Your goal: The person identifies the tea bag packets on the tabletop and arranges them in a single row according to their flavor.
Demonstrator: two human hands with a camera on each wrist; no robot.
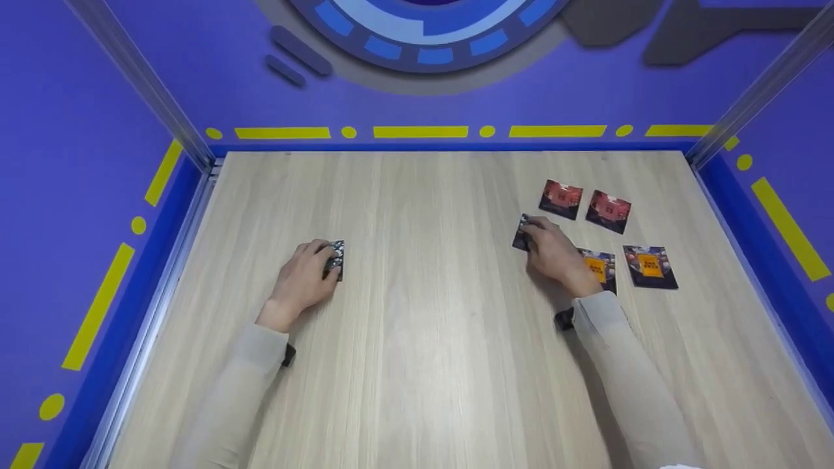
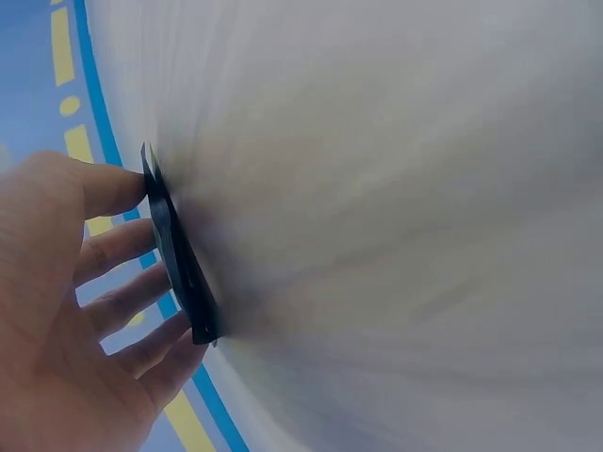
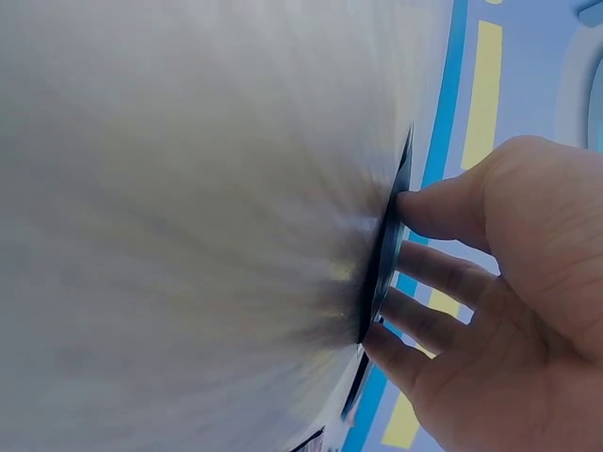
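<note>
On the left side of the wooden table, my left hand (image 1: 301, 279) holds a small, flat dark packet (image 1: 338, 260) with a pale pattern. The thumb and fingertips spread along that packet (image 2: 174, 245) in the left wrist view, close over the tabletop. Farther right, my right hand (image 1: 554, 254) grips another dark packet (image 1: 520, 241) by thumb and fingertips. In the right wrist view this packet (image 3: 384, 254) appears nearly edge-on, low against the table. Both hands hide much of the packets' faces.
Two red-and-black packets (image 1: 561, 198) lie beyond my right hand. Two packets with orange centres, one partly under the right wrist (image 1: 601, 266) and one farther right (image 1: 651, 267), lie nearer. Blue walls (image 1: 430, 104) surround the table (image 1: 417, 339) at the back and sides.
</note>
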